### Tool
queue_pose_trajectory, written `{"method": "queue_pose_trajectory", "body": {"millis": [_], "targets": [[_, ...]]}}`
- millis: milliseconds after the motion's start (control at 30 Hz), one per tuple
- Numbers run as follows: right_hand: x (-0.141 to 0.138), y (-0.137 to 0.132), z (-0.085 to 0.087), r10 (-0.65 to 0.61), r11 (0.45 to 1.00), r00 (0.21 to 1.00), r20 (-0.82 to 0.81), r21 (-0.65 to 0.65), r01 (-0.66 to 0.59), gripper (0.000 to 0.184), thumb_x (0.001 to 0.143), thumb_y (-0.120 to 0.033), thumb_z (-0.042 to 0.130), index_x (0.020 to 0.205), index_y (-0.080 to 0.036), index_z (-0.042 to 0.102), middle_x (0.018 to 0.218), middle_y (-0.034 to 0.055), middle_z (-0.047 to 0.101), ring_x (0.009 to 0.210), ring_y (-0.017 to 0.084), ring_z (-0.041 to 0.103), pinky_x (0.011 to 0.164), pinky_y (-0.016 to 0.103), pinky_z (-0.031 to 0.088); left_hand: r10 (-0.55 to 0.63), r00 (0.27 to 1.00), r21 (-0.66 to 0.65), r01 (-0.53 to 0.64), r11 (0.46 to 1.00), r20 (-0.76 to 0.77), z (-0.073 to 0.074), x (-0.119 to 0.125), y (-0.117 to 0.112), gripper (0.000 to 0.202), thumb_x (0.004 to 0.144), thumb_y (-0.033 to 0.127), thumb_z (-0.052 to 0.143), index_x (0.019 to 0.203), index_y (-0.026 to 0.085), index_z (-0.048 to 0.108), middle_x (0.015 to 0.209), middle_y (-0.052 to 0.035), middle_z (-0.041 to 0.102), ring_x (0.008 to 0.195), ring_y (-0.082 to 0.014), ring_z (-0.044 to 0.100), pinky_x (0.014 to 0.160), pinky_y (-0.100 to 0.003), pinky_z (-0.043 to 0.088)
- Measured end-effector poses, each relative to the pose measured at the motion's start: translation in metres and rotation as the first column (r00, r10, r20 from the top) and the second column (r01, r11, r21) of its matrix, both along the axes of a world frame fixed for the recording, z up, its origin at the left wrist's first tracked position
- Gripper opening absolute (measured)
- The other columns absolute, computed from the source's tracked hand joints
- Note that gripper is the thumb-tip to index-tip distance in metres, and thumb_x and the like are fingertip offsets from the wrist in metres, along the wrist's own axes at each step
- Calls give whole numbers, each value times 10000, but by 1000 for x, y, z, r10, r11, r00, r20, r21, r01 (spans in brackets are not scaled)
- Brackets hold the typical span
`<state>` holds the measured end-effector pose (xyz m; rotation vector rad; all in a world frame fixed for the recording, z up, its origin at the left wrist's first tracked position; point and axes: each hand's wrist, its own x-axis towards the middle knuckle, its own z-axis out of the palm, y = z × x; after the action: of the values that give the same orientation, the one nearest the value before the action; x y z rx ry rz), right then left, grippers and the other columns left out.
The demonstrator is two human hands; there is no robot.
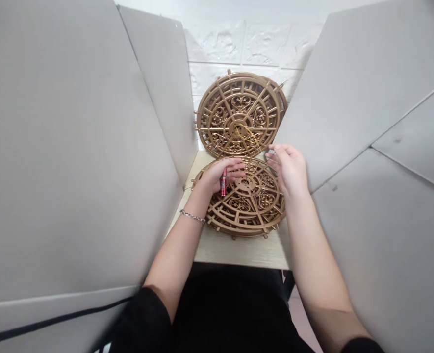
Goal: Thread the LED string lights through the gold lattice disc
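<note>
My left hand point(227, 172) reaches over the lower gold openwork disc point(239, 215), fingers stretched to the right. Held in it is a slim red cylinder that looks like a battery point(223, 182), standing nearly upright against the palm. At the disc's right edge is my right hand point(288, 166), its fingers curled and tips close together; whatever they pinch is too fine to make out. Thin yellow wires point(251, 135) come from the middle of the upper gold disc point(220, 93) and run towards these fingertips. More fine wire shows on the lower disc, partly behind my hands.
The gold discs lie stacked on a pale wooden tabletop point(239, 252), the upper ones leaning against a white brick-patterned wall point(264, 44). Tall grey panels stand close on the left point(73, 147) and right point(367, 88). A black cable point(62, 318) runs along the lower left.
</note>
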<state>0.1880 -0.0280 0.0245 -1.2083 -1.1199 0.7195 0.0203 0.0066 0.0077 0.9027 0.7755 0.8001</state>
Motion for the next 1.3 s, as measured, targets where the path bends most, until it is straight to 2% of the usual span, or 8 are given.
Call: {"method": "queue_pose_trajectory", "body": {"millis": [133, 267, 567, 733, 867, 1000, 1100, 1300], "targets": [[-6, 6, -10, 125, 988, 992, -21, -88, -126, 261, 745, -423, 496, 853, -187, 522, 963, 41, 606, 810, 100, 589, 740, 239, 474, -10, 1000, 41, 10, 999, -21, 0, 1, -1, 234, 774, 225, 511, 995, 180, 576, 1138, -81, 586, 706, -124, 649, 496, -180, 465], [-10, 10, -17, 106, 993, 990, 91, -52, -101, 218, 751, -371, 494, 831, -173, 540, 881, 38, 622, 760, 99, 581, 764, 253, 465, -3, 1000, 63, 5, 998, -28, -2, 0, -1, 265, 757, 221, 537, 1017, 179, 572, 1180, -89, 565, 702, -123, 649, 462, -164, 448], [-21, 5, -15, 309, 946, 936, 171, -154, -284, 181, 697, -216, 518, 850, -146, 584, 797, 36, 649, 584, 82, 562, 593, 227, 469, -58, 998, 102, 59, 993, -16, -5, 0, 2, 279, 751, 157, 526, 1020, 180, 598, 1100, -81, 613, 696, -114, 649, 391, -121, 370], [-25, -1, -17, 395, 914, 881, 260, -209, -348, 270, 712, -206, 504, 980, -189, 482, 741, -11, 645, 545, 72, 559, 518, 198, 446, 32, 999, 100, -29, 995, -28, -3, 1, 2, 235, 768, 193, 537, 986, 176, 624, 1056, -63, 625, 595, -54, 610, 375, -119, 348], [-29, -4, -17, 550, 828, 807, 215, -266, -493, 239, 693, -190, 538, 923, -195, 473, 755, -11, 637, 580, 83, 568, 492, 199, 455, 119, 993, 103, -117, 988, -12, -5, 1, 1, 186, 759, 201, 565, 933, 180, 628, 883, -18, 642, 471, -14, 519, 372, -132, 345], [-31, -5, -19, 651, 749, 729, 213, -336, -571, 165, 694, -175, 553, 854, -185, 517, 838, 19, 637, 686, 112, 592, 525, 225, 484, 56, 998, 138, -60, 989, 34, -5, 1, 1, 119, 750, 206, 581, 851, 162, 627, 709, 12, 612, 380, 9, 383, 346, -137, 279], [-30, -5, -20, 691, 713, 677, 255, -398, -577, 138, 693, -157, 555, 830, -173, 556, 909, 33, 637, 707, 116, 590, 540, 234, 487, 27, 1000, 156, -29, 987, 17, -3, 0, 0, 107, 752, 240, 585, 799, 151, 622, 722, 4, 617, 359, 27, 297, 330, -137, 201], [-30, -9, -13, 740, 660, 609, 285, -481, -577, 93, 704, -176, 542, 791, -163, 572, 728, -3, 624, 555, 70, 513, 481, 200, 431, 96, 995, 239, -90, 967, -17, 1, -3, -2, 114, 735, 252, 602, 757, 140, 593, 786, 7, 603, 398, 26, 314, 325, -134, 192]]}}
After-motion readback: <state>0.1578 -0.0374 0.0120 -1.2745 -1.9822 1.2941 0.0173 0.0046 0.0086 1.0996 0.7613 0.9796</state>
